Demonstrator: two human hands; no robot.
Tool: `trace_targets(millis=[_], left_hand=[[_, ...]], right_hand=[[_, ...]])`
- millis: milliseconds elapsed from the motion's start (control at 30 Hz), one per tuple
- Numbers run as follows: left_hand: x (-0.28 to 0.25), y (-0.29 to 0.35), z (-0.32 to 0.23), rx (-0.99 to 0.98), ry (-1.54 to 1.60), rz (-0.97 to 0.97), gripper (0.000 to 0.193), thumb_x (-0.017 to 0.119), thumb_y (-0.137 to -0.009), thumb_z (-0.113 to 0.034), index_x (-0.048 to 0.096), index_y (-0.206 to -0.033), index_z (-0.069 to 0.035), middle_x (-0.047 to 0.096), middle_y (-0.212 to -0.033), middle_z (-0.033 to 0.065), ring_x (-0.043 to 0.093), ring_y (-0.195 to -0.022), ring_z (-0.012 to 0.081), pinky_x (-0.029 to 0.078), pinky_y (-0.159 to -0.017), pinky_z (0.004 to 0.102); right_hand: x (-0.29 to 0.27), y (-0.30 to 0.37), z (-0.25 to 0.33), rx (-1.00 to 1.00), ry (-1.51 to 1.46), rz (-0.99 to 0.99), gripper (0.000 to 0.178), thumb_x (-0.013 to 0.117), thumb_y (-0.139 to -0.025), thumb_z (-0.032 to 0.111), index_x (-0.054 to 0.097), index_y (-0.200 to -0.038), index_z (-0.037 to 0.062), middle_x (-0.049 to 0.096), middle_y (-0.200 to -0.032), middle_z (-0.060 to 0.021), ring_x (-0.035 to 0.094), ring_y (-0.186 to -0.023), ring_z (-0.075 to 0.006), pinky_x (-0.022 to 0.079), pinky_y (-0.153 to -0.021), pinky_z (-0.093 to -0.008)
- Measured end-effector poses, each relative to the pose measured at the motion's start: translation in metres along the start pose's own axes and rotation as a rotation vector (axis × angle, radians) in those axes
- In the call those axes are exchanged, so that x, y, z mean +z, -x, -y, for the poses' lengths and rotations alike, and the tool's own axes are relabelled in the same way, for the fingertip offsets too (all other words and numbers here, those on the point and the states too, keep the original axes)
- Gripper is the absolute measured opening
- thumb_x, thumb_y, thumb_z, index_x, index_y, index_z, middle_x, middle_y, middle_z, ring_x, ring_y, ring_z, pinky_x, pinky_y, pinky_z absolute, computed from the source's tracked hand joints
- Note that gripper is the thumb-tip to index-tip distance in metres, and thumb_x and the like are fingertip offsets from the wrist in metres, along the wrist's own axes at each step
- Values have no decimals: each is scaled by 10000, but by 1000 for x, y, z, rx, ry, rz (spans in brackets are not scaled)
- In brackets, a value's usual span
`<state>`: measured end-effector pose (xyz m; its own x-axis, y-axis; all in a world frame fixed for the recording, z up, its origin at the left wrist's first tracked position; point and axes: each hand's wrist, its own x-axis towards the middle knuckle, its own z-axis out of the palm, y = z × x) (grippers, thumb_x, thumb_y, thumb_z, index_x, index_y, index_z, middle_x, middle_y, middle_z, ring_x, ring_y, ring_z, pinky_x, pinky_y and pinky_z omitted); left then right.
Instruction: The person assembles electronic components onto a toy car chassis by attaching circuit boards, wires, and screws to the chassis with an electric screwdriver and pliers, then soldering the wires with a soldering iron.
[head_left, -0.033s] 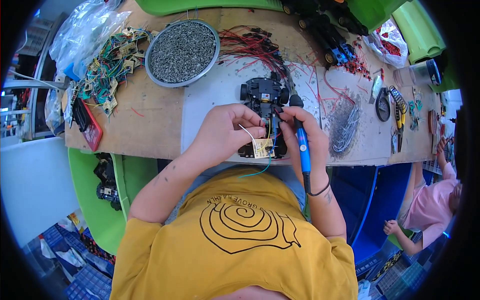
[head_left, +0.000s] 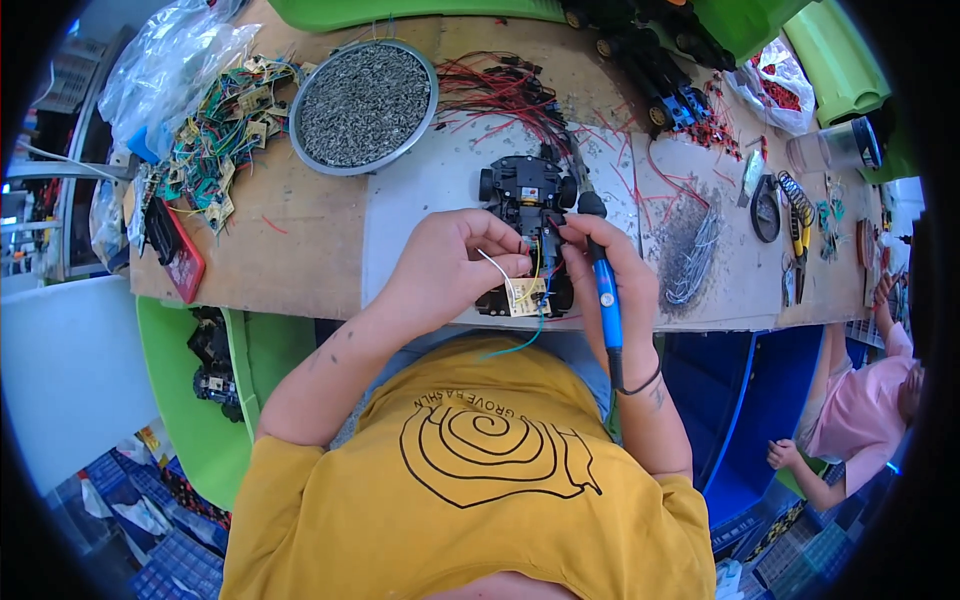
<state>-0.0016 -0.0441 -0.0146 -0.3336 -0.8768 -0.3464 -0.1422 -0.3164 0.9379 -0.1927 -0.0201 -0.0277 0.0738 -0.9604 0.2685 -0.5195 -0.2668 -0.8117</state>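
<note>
L hand point(head_left: 460, 262): thumb and fingertips together, pinched on thin wires point(head_left: 540, 258); exact strand can't be told. R hand point(head_left: 628, 265): clamped on blue soldering iron point(head_left: 606, 300), fingertips at R side of chassis. Blk toy-car chassis point(head_left: 528, 182) lies btwn hands on wht sheet point(head_left: 400, 200), near front edge of table point(head_left: 300, 235), w/ tan PCB point(head_left: 528, 298) at its near end. Metal bowl point(head_left: 350, 169) of grey bits: upper L.

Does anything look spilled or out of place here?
Yes: loose, dark grey specks lie scattered around the thin, silvery wire bundle, to the right of the right hand. They look spilled, since similar-coloured bits fill the round, silvery bowl.
</note>
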Motion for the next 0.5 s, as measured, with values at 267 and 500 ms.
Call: trace_targets(millis=[267, 500], left_hand=[[7, 0, -4, -43, -93, -74, 138, 721, -770, -61, 664, -871, 15, 676, -781, 52, 602, -702, 75, 477, -644, 218], [7, 2, -1, -78, -30, -87, 136, 719, -780, -63, 666, -873, 20, 676, -789, 49, 601, -704, 74, 477, -652, 218]], right_hand=[[-36, 8, 28, -164, 41, -120, 365, 768, -712, 88, 660, -1052, 12, 635, -751, -106, 589, -661, -234, 463, -602, -303], [-54, 24, 41, -64, 15, -87, 256, 711, -640, 1, 656, -890, 15, 623, -680, -96, 562, -546, -209, 429, -521, -288]])
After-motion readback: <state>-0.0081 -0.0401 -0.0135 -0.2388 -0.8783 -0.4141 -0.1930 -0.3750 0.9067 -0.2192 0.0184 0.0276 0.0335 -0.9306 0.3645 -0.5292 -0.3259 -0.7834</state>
